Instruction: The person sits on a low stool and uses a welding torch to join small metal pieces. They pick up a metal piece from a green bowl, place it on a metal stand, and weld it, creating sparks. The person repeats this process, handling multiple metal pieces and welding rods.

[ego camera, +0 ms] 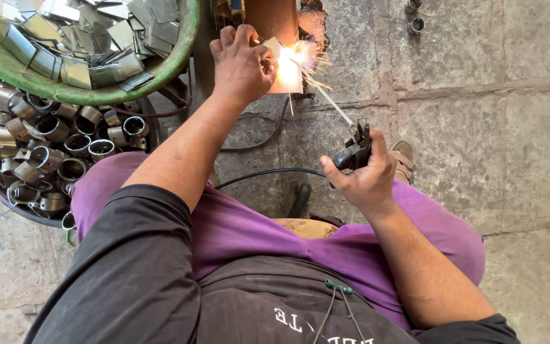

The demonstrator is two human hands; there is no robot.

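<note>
My left hand [243,64] is closed on a small piece of sheet metal [273,46], holding it against a rusty brown block [274,19]. A bright white arc with flying sparks [289,67] burns right beside that piece. My right hand [364,178] grips a black electrode holder [353,153]. Its thin welding rod [332,102] slants up and left into the arc. A black cable [262,173] runs from the holder across my purple-clad lap.
A green bowl [84,95] with several folded metal plates sits at upper left. Below it a dark basin [7,194] holds several short metal rings. Two small rings [415,24] lie on the stone floor at top right. My sandalled foot [404,156] rests beside the right hand.
</note>
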